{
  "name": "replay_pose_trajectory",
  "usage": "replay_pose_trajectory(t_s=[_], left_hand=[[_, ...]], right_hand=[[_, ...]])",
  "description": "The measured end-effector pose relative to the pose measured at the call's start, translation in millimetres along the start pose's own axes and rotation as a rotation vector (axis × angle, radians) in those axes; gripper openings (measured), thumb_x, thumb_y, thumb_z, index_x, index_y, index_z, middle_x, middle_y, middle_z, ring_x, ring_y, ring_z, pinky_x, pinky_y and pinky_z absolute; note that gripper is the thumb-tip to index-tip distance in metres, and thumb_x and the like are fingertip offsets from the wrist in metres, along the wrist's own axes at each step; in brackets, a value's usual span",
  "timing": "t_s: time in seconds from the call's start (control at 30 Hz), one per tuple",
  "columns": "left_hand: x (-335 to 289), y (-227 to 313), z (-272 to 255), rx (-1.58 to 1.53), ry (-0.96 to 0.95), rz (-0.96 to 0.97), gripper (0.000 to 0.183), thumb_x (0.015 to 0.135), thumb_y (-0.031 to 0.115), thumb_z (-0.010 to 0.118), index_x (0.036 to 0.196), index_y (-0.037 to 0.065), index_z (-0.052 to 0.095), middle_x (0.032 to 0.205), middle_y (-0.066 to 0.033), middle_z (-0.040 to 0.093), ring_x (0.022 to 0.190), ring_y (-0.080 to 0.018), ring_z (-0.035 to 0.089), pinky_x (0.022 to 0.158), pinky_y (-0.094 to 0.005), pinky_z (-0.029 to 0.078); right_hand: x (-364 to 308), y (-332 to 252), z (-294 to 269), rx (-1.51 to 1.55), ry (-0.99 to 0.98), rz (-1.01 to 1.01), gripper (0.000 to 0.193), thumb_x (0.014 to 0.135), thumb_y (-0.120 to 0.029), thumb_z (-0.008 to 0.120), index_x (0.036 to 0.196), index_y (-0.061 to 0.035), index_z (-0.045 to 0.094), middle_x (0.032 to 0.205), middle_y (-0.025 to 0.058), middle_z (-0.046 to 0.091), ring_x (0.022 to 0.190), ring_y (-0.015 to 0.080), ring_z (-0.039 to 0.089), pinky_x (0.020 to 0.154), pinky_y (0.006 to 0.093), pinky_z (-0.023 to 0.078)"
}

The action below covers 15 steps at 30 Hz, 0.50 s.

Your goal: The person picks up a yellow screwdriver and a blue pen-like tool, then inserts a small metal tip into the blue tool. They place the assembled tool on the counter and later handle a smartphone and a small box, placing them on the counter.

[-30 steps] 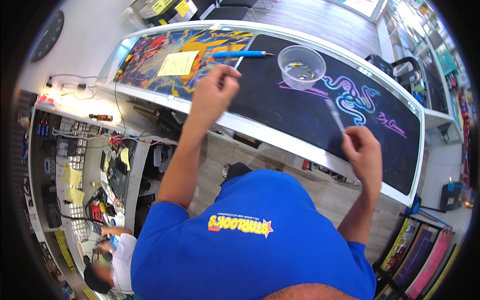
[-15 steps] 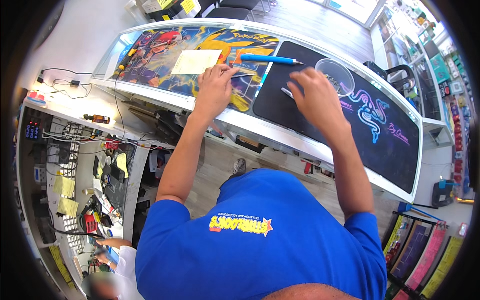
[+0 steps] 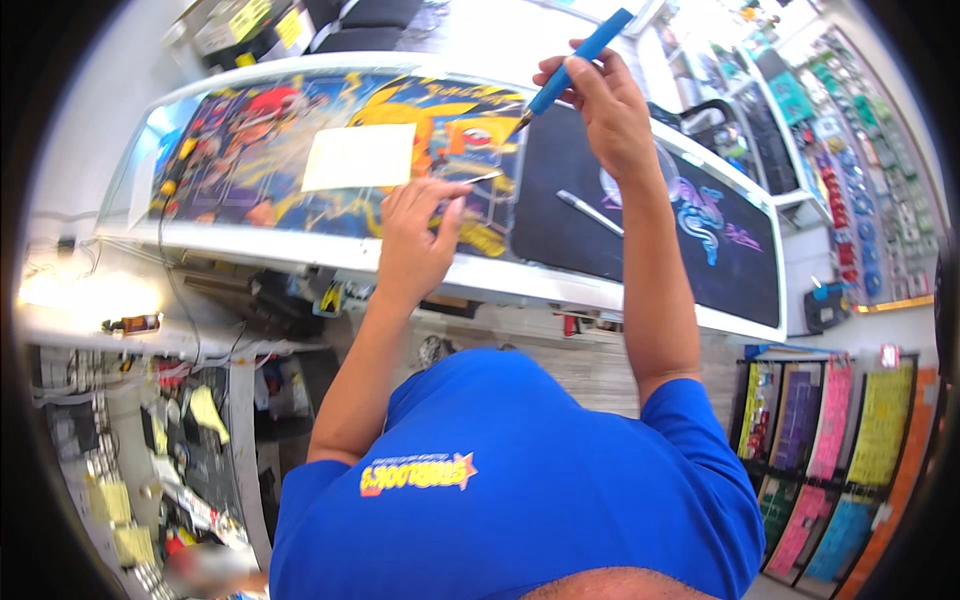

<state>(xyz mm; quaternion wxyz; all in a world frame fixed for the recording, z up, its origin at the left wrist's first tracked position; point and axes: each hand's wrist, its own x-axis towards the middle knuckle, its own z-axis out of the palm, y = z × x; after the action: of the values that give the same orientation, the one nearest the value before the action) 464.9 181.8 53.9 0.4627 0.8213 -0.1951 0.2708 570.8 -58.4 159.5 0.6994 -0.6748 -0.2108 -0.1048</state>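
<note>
Right hand (image 3: 618, 115): fingers pinching blue tool (image 3: 599, 42) | Left hand (image 3: 416, 235): fingers pinching thin, possibly metal piece (image 3: 486, 177)

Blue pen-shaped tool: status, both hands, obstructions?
Right hand: gripping blue pen-shaped tool, dark tip down-left. Left hand: pinching thin piece, kind unclear. Right forearm partly hides clear tub.

A: Light?
B: Bright overall; white glare on side shelf (image 3: 90, 290), paper sheet (image 3: 358, 157) washed out.
A: Sharpness?
B: Motion blur smears printed mat (image 3: 235, 150). Fisheye bends table (image 3: 560, 287) edges; corners black.
</note>
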Motion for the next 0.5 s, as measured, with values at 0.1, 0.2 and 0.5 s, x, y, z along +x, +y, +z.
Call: replay_pose_trajectory(t_s=[0.1,0.2,0.5], left_hand=[[2.3,4.4,-6.8,-0.037,-0.074,-0.037,0.014,0.098,0.013,0.064,0.109,0.011,0.073,0.107,-0.0072,0.070,0.105,-0.0268,0.063,0.098,-0.0404,0.041],[4.1,5.0,-6.7,-0.069,-0.082,-0.053,0.014,0.099,0.013,0.063,0.109,0.009,0.073,0.105,-0.0086,0.071,0.105,-0.0278,0.063,0.100,-0.0400,0.041],[8.0,6.2,-3.2,-0.101,-0.085,-0.096,0.017,0.102,0.016,0.061,0.108,0.006,0.073,0.105,-0.0096,0.072,0.105,-0.0265,0.064,0.098,-0.0394,0.044]], right_hand=[[-13.7,-40.0,-25.9,0.471,0.161,-0.055,0.035,0.109,-0.022,0.059,0.135,-0.0012,0.049,0.116,0.0192,0.068,0.110,0.0333,0.071,0.098,0.0454,0.057],[-31.8,-58.8,-66.5,0.762,0.216,-0.119,0.030,0.112,-0.025,0.049,0.134,-0.0042,0.050,0.120,0.0204,0.064,0.115,0.0374,0.069,0.102,0.0516,0.057],[-62.5,-85.9,-72.7,0.548,0.207,0.011,0.042,0.113,-0.030,0.047,0.143,-0.0009,0.047,0.104,0.0097,0.059,0.091,0.0186,0.057,0.084,0.0351,0.050]])
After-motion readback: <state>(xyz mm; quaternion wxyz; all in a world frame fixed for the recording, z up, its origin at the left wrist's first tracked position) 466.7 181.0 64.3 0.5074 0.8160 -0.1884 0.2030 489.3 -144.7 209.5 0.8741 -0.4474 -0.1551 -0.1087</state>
